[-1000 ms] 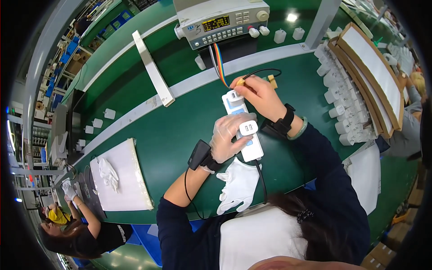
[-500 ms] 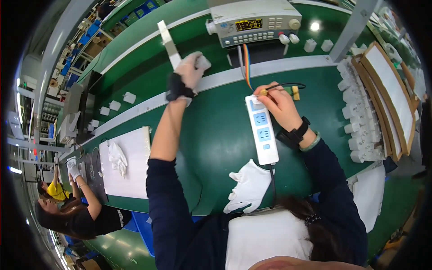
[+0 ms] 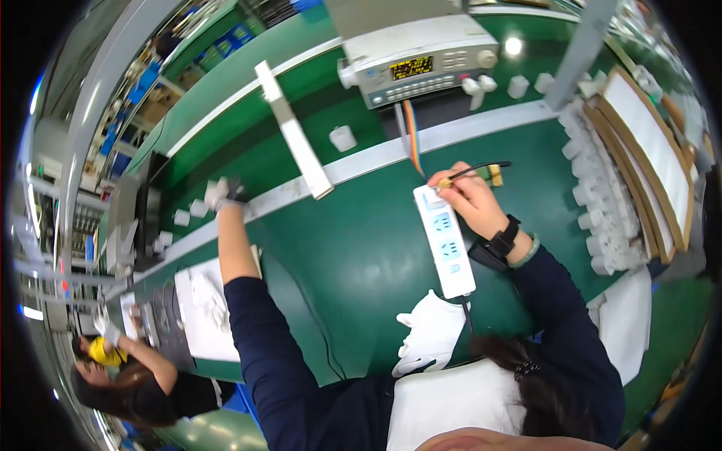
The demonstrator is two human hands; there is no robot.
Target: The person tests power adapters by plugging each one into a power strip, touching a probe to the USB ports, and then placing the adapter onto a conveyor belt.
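My right hand [image 3: 474,203] pinches a small yellow connector [image 3: 445,183] on a short black cable [image 3: 481,166], at the far end of a white power strip [image 3: 445,252]. A white plug-in adapter [image 3: 434,198] sits at that end of the strip, partly behind my fingers. Stretched out to the left, my left hand [image 3: 224,194] is at a white adapter on the green shelf, beside another white adapter [image 3: 199,208]. Blur hides whether its fingers are closed. A single white adapter [image 3: 343,138] stands on the shelf behind a long white bar [image 3: 297,139].
A bench meter [image 3: 421,68] with a lit display stands at the back, rainbow ribbon wires [image 3: 411,131] hanging from it. Several translucent white pieces [image 3: 590,195] line the right side by brown boards [image 3: 639,173]. A white glove [image 3: 432,331] lies near me. Another person [image 3: 143,376] works at far left.
My left hand has moved left from beside the white bar to the adapters at the left. The adapter it was at now stands alone on the shelf. My right hand keeps its pinch.
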